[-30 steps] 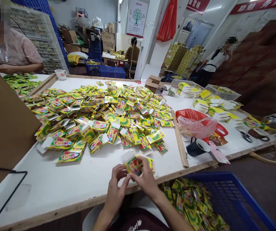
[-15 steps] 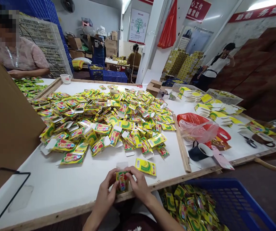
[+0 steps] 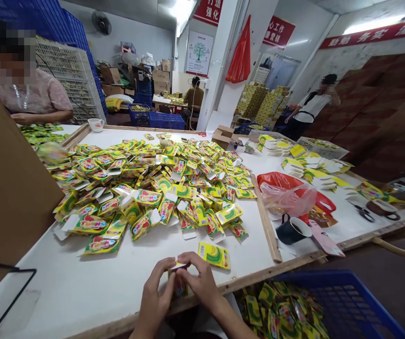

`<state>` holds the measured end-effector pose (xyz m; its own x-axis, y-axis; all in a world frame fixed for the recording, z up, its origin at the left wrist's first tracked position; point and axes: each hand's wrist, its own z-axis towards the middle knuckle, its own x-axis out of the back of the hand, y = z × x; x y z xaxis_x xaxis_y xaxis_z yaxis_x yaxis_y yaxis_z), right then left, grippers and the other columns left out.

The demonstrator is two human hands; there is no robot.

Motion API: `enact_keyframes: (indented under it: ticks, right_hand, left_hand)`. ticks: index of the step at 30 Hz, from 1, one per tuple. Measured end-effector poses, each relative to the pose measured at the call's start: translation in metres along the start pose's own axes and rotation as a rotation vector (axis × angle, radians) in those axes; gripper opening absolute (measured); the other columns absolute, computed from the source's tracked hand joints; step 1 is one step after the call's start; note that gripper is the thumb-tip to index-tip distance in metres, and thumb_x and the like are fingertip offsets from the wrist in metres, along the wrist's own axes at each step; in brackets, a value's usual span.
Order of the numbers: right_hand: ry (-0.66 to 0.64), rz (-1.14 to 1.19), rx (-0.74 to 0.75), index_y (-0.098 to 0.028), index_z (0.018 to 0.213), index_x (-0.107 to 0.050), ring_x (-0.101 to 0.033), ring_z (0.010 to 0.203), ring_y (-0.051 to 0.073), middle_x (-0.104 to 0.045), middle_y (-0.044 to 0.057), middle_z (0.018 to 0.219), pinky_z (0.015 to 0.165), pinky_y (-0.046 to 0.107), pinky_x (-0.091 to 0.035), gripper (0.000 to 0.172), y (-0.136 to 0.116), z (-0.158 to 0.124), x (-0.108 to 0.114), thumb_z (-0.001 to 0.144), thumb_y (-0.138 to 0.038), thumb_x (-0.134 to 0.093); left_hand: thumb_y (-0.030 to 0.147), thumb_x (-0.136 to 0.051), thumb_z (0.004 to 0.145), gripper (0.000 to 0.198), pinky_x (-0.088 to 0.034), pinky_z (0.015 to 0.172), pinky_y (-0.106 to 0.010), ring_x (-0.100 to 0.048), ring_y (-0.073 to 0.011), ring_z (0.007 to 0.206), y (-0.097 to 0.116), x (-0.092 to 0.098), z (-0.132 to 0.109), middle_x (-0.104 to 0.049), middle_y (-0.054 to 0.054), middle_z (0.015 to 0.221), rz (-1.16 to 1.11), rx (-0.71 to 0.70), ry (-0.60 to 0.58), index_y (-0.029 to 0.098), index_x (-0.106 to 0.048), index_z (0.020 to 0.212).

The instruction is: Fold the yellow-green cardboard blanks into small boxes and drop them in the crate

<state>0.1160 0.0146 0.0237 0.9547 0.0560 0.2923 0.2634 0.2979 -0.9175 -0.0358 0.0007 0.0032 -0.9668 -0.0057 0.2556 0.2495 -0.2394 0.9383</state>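
Note:
Near the table's front edge, my left hand (image 3: 158, 287) and my right hand (image 3: 199, 278) pinch one small printed carton (image 3: 180, 285) between them. It stands upright, and its white top flap is bent over under my fingertips. Parts of the carton are hidden by my fingers. Just beyond my right hand lies a single yellow-green carton (image 3: 214, 255), flat on the white table (image 3: 125, 282). Farther back spreads a large heap of similar cartons (image 3: 153, 193), several with white end flaps sticking out.
A brown cardboard panel (image 3: 8, 179) and a black wire frame (image 3: 29, 270) stand at left. Right of a wooden strip (image 3: 268, 226) are a dark mug (image 3: 292, 230), a red bag (image 3: 283, 181) and scissors (image 3: 363, 212). A blue crate (image 3: 351, 292) of cartons sits below. A co-worker (image 3: 43, 94) sits far left.
The carton's white top flap, raised before, is now folded over under my fingers. My view has tilted up slightly. A blurred carton shows in the air at the heap's left end.

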Motion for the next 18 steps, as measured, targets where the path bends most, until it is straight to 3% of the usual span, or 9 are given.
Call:
enact_keyframes:
  ticks: [4,18]
  right_hand:
    - [0.015,-0.008,-0.023,-0.018,0.085,-0.066,-0.061,0.085,0.017,-0.067,0.005,0.088,0.075,0.027,-0.046,0.009,-0.004,0.002,0.0,0.084,-0.02,-0.057]
    - [0.019,-0.138,-0.134,-0.016,0.077,-0.063,-0.055,0.067,0.013,-0.063,0.0,0.07,0.064,0.023,-0.042,0.014,-0.007,0.016,-0.002,0.085,-0.024,-0.055]
  left_hand:
    - [0.034,-0.054,0.084,0.018,-0.05,0.084,-0.034,-0.062,-0.0218,0.094,0.009,-0.002,0.006,-0.066,-0.007,0.095,0.019,0.035,0.06,0.019,-0.064,0.087]
    - [0.042,-0.055,0.081,0.027,-0.05,0.067,-0.028,-0.061,-0.0178,0.07,0.016,-0.006,0.017,-0.066,-0.004,0.078,-0.04,0.206,0.09,0.017,-0.064,0.083]
